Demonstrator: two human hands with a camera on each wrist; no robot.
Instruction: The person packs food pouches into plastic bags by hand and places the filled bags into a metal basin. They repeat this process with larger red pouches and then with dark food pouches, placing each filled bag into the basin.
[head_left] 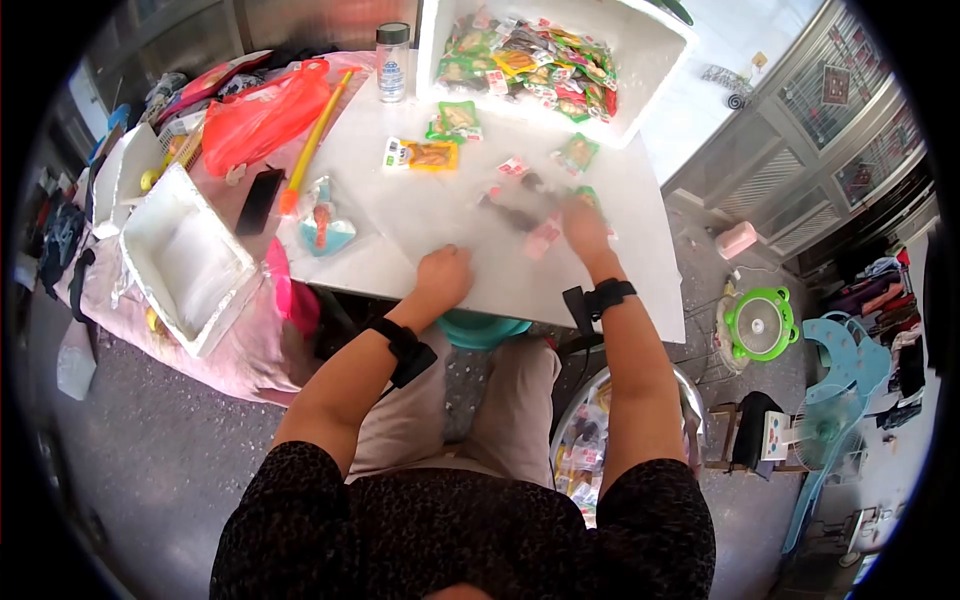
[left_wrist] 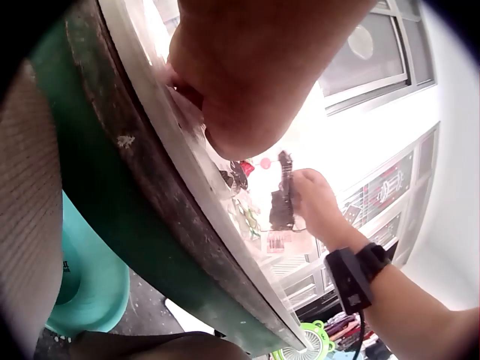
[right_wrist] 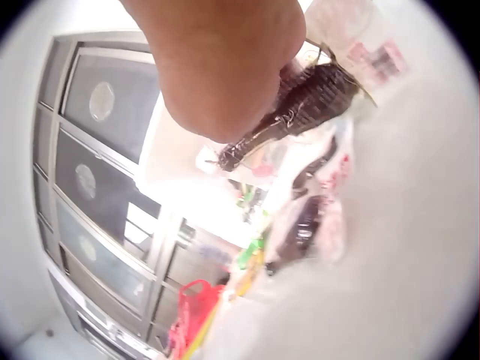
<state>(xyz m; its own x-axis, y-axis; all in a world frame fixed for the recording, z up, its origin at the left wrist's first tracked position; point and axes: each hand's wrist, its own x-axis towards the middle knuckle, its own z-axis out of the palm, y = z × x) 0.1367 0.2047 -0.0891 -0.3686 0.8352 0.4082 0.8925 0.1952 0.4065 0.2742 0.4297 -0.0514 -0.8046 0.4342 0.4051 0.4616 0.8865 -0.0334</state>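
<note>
My right hand (head_left: 585, 225) pinches a clear packet of dark brown snack meat (right_wrist: 319, 97). It is blurred in the head view. Beside it, a second clear packet of dark meat (right_wrist: 307, 225) lies on the white table, with a pink-and-white label. My left hand (head_left: 445, 275) rests loosely curled at the table's near edge with nothing visible in it; its fingertips are hidden. Farther back on the table are a yellow packet (head_left: 428, 155), a green packet (head_left: 457, 121) and another green packet (head_left: 577, 152).
A white foam box (head_left: 640, 75) full of snack packets stands at the back. At left are a lidded jar (head_left: 392, 70), a phone (head_left: 260, 200), an orange-yellow stick (head_left: 318, 135), a red bag (head_left: 262, 120) and a foam tray (head_left: 185, 260). A metal basin (head_left: 690, 385) of packets sits below right.
</note>
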